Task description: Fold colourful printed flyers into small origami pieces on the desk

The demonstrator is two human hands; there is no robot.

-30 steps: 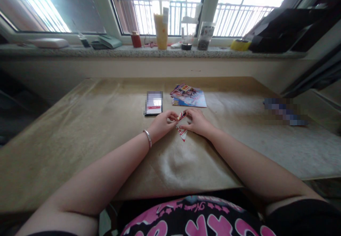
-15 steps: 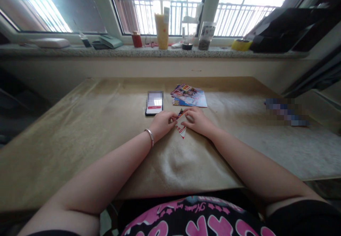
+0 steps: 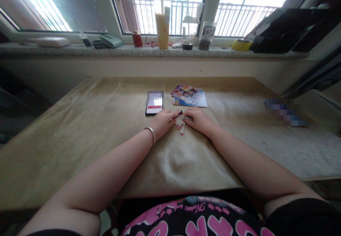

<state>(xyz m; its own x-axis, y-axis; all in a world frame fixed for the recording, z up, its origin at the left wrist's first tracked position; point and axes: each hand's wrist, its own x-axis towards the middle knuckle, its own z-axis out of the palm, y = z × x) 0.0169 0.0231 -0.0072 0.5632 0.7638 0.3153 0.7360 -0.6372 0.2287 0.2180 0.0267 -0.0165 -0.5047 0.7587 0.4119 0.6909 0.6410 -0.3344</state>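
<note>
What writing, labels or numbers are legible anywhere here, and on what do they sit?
Nothing reads clearly.
Pink letters on shirt: cut off, unreadable.
Screen of phone: blurred out.
Print on leaflets: too small.
Red print on folded paper, pinched by left hand and right hand: too small.
Label on yellow cup: blurred.

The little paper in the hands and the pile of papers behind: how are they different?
The little paper is small and folded to a point; the pile of papers is bigger and flat. The left hand and right hand hold the little paper; nothing touches the pile. Both are colourfully printed.
</note>
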